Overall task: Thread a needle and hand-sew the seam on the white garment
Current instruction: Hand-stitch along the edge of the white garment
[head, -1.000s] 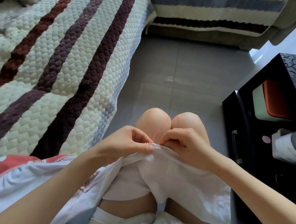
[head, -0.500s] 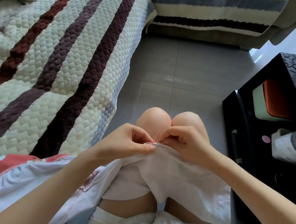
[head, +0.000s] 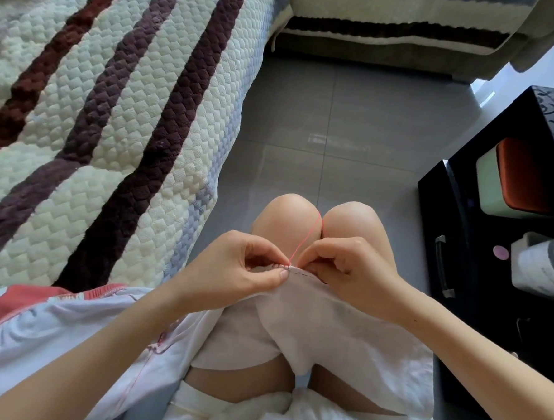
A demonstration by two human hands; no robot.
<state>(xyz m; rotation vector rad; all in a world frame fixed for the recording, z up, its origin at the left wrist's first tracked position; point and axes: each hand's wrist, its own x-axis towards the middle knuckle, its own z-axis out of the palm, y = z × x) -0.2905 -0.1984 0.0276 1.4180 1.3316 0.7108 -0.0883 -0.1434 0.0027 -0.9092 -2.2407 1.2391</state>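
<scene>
And there's the white garment (head: 326,336), draped soft and crumpled over the knees (head: 290,217), top edge drawn up taut, a short run of tiny stitches showing along the seam (head: 299,271), and a thin pink thread (head: 310,236) curving up from it between the knees.

Pink thread (head: 306,239) pulled straighter, tauter, rising steeper from the seam (head: 294,268)

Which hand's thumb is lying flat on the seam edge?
The left hand: its thumb presses the white garment edge, nail visible. The right hand curls its fingers down beside the pink thread.
</scene>
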